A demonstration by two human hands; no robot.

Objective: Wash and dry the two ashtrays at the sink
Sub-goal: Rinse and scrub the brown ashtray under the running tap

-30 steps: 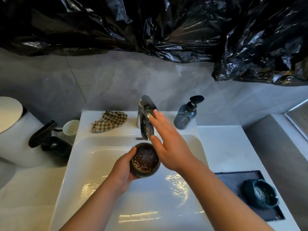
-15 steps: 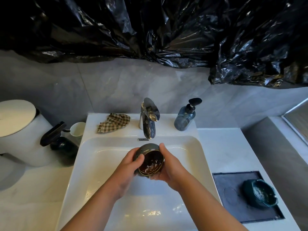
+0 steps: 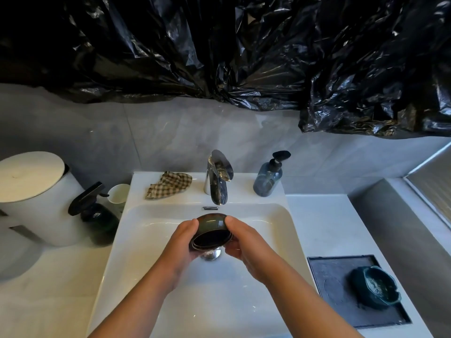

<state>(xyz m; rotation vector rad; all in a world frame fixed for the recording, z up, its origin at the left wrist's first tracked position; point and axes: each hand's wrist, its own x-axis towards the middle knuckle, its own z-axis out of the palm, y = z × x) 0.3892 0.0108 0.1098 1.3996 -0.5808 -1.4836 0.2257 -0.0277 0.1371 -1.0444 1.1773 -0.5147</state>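
From the head view, the left hand and right hand together hold a dark round ashtray over the basin of the white sink, just above the metal drain plug and in front of the chrome tap. The ashtray is tipped on its side, its dark hollow facing the camera. The fingers of each hand are curled round its sides, thumbs on its upper curve. The second ashtray, teal and upright, sits on a dark mat on the tabletop right of the sink, well apart from the hands. A checked cloth and a blue soap bottle flank the tap on the sink's back ledge. Left of the sink stand a dark spray bottle, a white cup and a white bin. Black plastic sheeting hangs across the wall above.
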